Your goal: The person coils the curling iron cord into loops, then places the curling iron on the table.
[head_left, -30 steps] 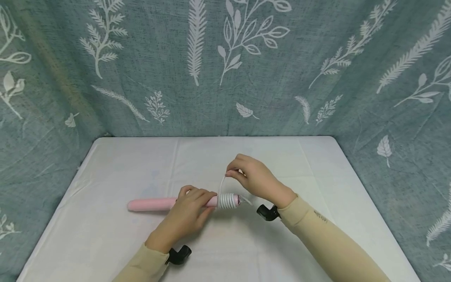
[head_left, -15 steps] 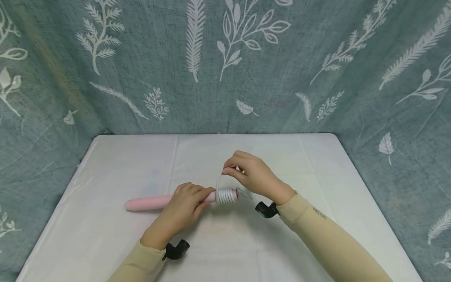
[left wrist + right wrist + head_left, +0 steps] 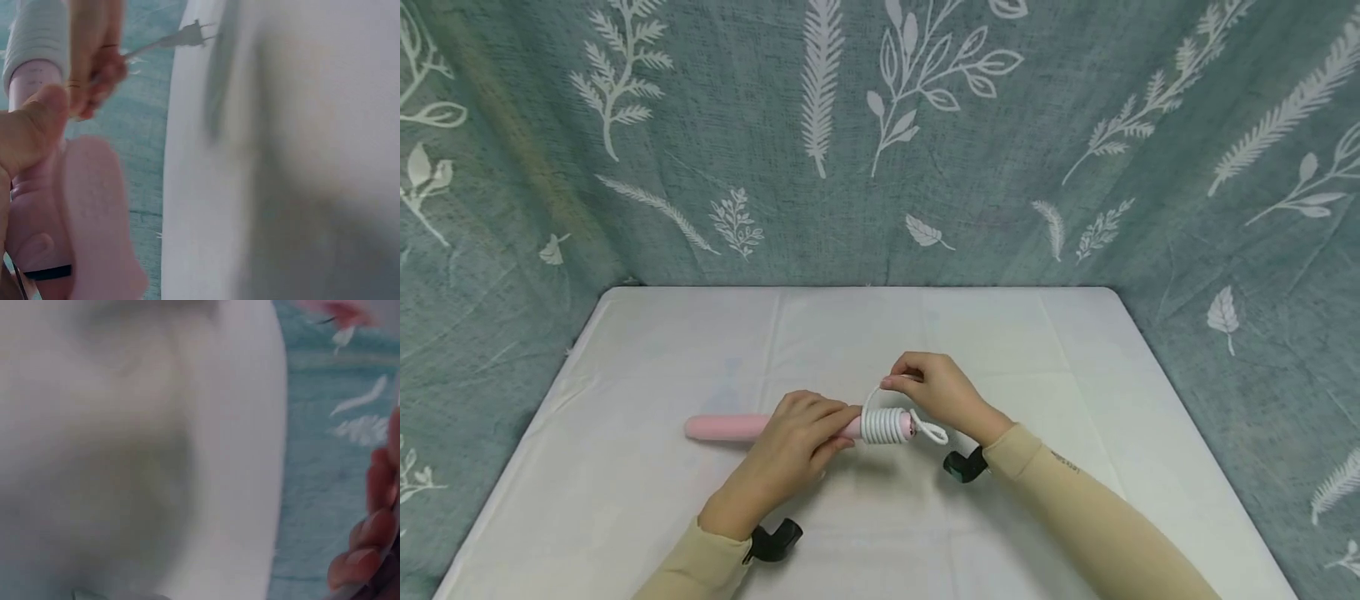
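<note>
A pink hair iron [image 3: 726, 427] lies sideways above the white table, with several turns of its white power cord [image 3: 883, 426] wrapped round the right end. My left hand [image 3: 805, 433] grips the iron's middle just beside the turns; its thumb presses on the pink body [image 3: 37, 81] in the left wrist view. Above and to the right of the coil, my right hand [image 3: 936, 387] pinches the free length of cord. From that hand the two-pin plug [image 3: 184, 36] sticks out in the left wrist view. A small cord loop [image 3: 934, 431] hangs off the iron's right end.
The table [image 3: 1000, 333] has a white cloth on it. A green curtain [image 3: 865, 208] with white leaf prints surrounds the back and sides. A black wrist camera [image 3: 775, 540] sits at the left cuff, another black camera [image 3: 965, 465] at the right.
My right hand has come down closer to the iron, and the cord between hand and coil has become shorter and more bent. The loop at the right end shows more clearly. My left hand keeps its grip.
</note>
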`<state>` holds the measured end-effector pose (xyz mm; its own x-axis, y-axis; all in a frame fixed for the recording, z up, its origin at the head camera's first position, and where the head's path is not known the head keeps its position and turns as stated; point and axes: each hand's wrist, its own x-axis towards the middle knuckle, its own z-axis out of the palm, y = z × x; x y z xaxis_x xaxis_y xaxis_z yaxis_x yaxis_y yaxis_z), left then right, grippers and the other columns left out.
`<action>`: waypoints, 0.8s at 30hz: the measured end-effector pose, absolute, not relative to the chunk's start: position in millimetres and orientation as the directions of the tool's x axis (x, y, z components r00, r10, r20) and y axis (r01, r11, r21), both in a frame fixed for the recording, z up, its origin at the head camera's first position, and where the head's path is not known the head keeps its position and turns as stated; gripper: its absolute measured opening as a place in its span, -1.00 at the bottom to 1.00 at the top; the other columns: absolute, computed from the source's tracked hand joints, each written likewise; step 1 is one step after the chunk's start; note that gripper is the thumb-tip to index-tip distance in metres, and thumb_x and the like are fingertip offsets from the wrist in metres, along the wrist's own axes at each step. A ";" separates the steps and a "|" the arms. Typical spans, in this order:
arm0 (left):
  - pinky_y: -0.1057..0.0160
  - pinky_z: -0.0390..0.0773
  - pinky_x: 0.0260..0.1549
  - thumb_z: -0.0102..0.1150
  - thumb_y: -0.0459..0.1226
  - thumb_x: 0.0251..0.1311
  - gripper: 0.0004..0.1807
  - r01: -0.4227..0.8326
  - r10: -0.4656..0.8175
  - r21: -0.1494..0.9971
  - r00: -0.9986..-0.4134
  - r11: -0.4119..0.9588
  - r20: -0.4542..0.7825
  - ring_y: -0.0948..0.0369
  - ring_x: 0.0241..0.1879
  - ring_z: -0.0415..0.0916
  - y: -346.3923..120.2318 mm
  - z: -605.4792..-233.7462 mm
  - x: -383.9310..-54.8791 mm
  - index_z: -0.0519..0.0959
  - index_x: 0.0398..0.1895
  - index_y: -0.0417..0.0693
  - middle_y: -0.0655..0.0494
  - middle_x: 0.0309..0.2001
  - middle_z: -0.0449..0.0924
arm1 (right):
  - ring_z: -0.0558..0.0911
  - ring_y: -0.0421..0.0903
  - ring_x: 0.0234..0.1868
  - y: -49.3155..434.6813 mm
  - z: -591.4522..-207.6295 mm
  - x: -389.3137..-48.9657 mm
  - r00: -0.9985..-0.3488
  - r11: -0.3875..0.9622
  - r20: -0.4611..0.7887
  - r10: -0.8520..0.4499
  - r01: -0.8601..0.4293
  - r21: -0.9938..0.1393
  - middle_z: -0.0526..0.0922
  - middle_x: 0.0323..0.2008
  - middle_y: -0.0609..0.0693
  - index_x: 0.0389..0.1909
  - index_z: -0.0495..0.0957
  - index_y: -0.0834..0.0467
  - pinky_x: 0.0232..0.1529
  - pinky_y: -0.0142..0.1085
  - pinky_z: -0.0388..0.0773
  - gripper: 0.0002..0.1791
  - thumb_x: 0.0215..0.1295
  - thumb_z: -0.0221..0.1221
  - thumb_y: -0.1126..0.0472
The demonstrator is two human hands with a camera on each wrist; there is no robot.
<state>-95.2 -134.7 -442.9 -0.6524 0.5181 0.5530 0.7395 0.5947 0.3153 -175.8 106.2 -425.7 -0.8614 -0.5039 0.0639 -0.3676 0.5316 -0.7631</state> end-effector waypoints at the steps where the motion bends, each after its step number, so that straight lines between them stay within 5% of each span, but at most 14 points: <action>1: 0.04 0.31 0.09 0.33 -0.20 0.13 -0.58 0.739 0.511 0.314 -0.650 0.595 0.563 0.14 -0.09 0.50 -134.6 -442.2 -95.7 0.59 0.09 -0.06 0.13 -0.07 0.64 | 0.50 -0.22 -0.47 106.5 -428.3 -175.1 -0.866 0.535 0.052 -0.498 -0.354 -0.767 0.65 -0.43 -0.16 -0.39 0.63 -0.03 -0.41 -0.31 0.49 -0.81 0.29 0.23 -0.05; 10: 0.07 0.32 0.06 0.34 -0.24 0.12 -0.58 0.675 0.386 0.388 -0.703 0.628 0.598 0.15 -0.09 0.54 -136.2 -435.7 -101.1 0.56 0.08 -0.11 0.12 -0.08 0.63 | 0.46 -0.24 -0.48 112.4 -439.3 -165.8 -0.839 0.513 0.064 -0.540 -0.388 -0.766 0.62 -0.42 -0.13 -0.27 0.64 0.13 -0.44 -0.35 0.45 -0.86 0.40 0.10 0.31; 13: 0.05 0.34 0.02 0.37 -0.25 0.09 -0.56 0.656 0.332 0.400 -0.706 0.639 0.626 0.11 -0.13 0.55 -137.1 -434.4 -103.8 0.57 0.05 -0.17 0.05 -0.11 0.64 | 0.34 -0.24 -0.59 111.7 -444.1 -161.1 -0.837 0.527 0.034 -0.547 -0.375 -0.763 0.55 -0.52 -0.08 -0.25 0.61 0.21 -0.53 -0.38 0.32 -0.82 0.45 0.04 0.27; 19: 0.03 0.37 -0.04 0.42 -0.27 0.04 -0.57 0.624 0.234 0.406 -0.694 0.668 0.681 0.06 -0.21 0.53 -136.2 -434.2 -110.9 0.59 0.00 -0.21 -0.01 -0.19 0.66 | 0.34 -0.26 -0.58 102.8 -448.5 -144.1 -0.824 0.537 -0.016 -0.566 -0.354 -0.766 0.52 -0.55 -0.12 0.21 0.49 0.20 -0.48 -0.37 0.32 -0.66 0.52 -0.06 0.25; 24: 0.01 0.37 -0.08 0.45 -0.30 0.00 -0.56 0.609 0.206 0.395 -0.685 0.687 0.699 0.06 -0.24 0.53 -132.8 -436.7 -114.6 0.59 -0.01 -0.22 0.00 -0.22 0.66 | 0.31 -0.29 -0.60 93.9 -445.9 -129.4 -0.776 0.555 -0.038 -0.630 -0.416 -0.721 0.55 -0.51 -0.06 0.20 0.41 0.35 -0.50 -0.40 0.31 -0.67 0.50 -0.08 0.34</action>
<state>-114.6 -132.8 -436.7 -0.6853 0.2057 0.6986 0.6094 0.6872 0.3954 -129.4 93.9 -445.9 -0.7756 -0.6301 -0.0377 -0.4155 0.5546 -0.7209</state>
